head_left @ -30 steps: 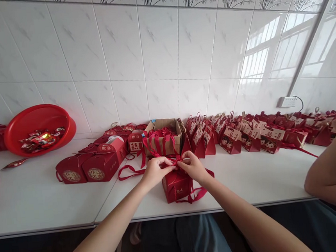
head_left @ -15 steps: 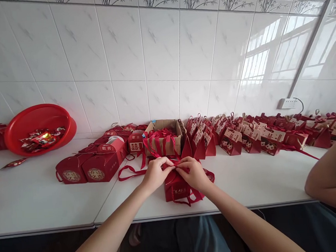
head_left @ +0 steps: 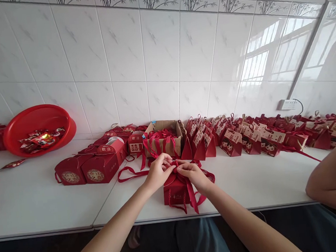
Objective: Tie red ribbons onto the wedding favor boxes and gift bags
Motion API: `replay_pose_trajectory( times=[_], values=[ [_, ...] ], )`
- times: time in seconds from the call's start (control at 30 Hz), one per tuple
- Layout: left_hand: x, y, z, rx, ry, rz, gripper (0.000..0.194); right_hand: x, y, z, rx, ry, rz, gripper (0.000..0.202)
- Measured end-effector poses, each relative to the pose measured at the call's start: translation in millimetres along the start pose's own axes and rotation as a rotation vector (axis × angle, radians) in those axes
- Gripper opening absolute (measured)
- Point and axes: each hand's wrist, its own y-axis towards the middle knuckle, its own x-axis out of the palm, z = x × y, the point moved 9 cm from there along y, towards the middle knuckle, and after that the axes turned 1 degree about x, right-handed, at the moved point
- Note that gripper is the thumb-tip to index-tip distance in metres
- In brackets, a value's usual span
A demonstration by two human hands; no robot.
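Observation:
A dark red gift box (head_left: 176, 192) with a rope handle stands near the table's front edge, between my forearms. Red ribbon (head_left: 190, 190) gathers at its top, with one tail hanging down the front right. My left hand (head_left: 159, 170) pinches the ribbon from the left at the top of the box. From the right, my right hand (head_left: 194, 173) also pinches it, the fingertips of both hands almost meeting. The exact shape of the ribbon between the fingers is partly hidden. Loose ribbon loops lie on the table to either side of the box.
Behind the box stands a cardboard box (head_left: 176, 141) of red ribbons. Larger red boxes (head_left: 101, 167) sit to the left, near a red basin (head_left: 37, 110) of wrapped sweets. Rows of small red boxes (head_left: 231, 141) line the right. Another person's arm (head_left: 329, 174) rests at far right.
The box's front has turned slightly and sits a little lower in view. A ribbon tail now hangs farther down the front. My left fingers have lifted and spread slightly.

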Motion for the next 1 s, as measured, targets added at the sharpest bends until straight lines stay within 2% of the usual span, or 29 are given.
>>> replay_pose_trajectory(
  times=[0.1, 0.23, 0.37, 0.47, 0.57, 0.77, 0.87, 0.97, 1.0],
  values=[
    [-2.6, -7, 3, -0.019, 0.001, -0.022, 0.015, -2, 0, 6, 0.010, 0.033, 0.053, 0.043],
    [-0.8, -14, 3, -0.058, 0.003, -0.077, 0.019, 0, -2, 6, -0.004, 0.008, 0.080, 0.041],
    [0.2, -14, -5, -0.145, -0.026, -0.115, 0.021, -1, -8, 5, -0.012, -0.088, 0.096, 0.037],
    [-0.5, -14, -7, -0.194, -0.041, -0.155, 0.022, -9, -13, 1, -0.041, -0.210, 0.130, 0.031],
    [-3.1, -13, -2, -0.205, -0.028, -0.175, 0.020, -16, -13, -10, -0.114, -0.357, 0.147, 0.012],
    [-3.5, -11, 7, -0.182, 0.018, -0.195, 0.016, -15, -14, -38, -0.196, -0.659, 0.130, 0.019],
    [-2.7, -10, 8, -0.194, 0.028, -0.210, 0.017, -12, -19, -56, -0.193, -0.743, 0.071, 0.023],
    [-3.2, -10, 10, -0.215, 0.040, -0.231, 0.018, -10, -21, -65, -0.143, -0.760, -0.015, 0.008],
    [-3.3, -10, 11, -0.223, 0.044, -0.241, 0.019, -11, -20, -67, -0.127, -0.755, -0.026, 0.010]
  ],
)
